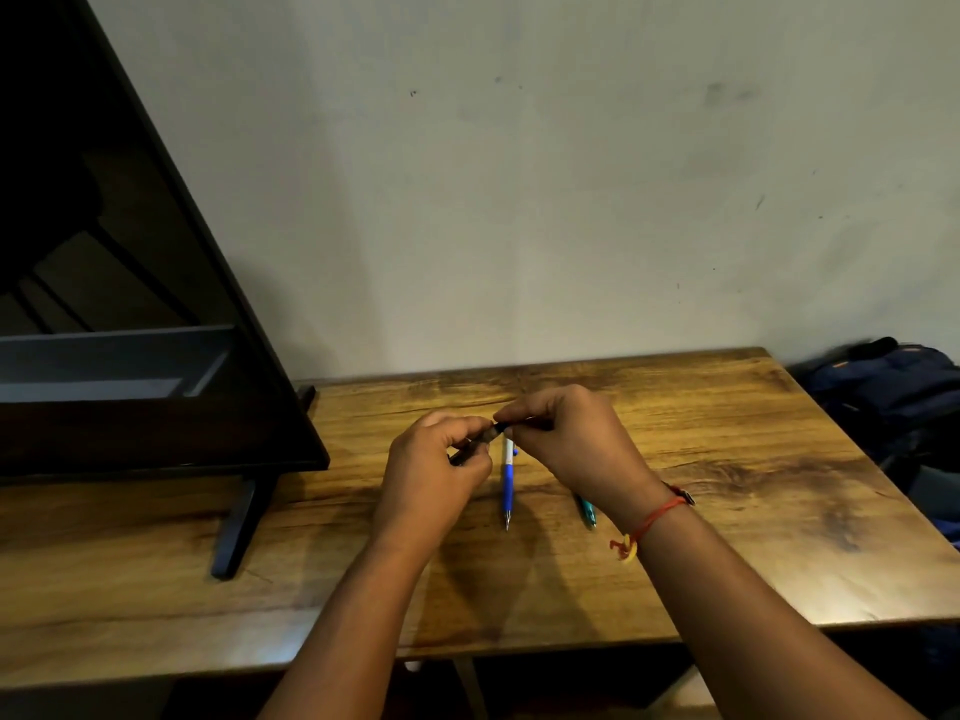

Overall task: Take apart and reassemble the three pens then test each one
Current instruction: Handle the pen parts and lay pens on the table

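Dark pen [491,433]: pinched between left hand [441,459] and right hand [566,439] (joint apparently being worked). Blue pen [508,480], teal pen [587,511]: mid-tabletop, probably pending.

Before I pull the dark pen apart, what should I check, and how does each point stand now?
1. Left hand grips the dark pen: ok.
2. Right hand pinches its other end: ok.
3. Pen held over the table, so loose parts should land there: ok.
4. Blue pen lies on the table, untouched: ok.
5. Teal pen whole: cannot tell, the right wrist hides most of it.
6. Dark pen's joint already loosened: cannot tell.
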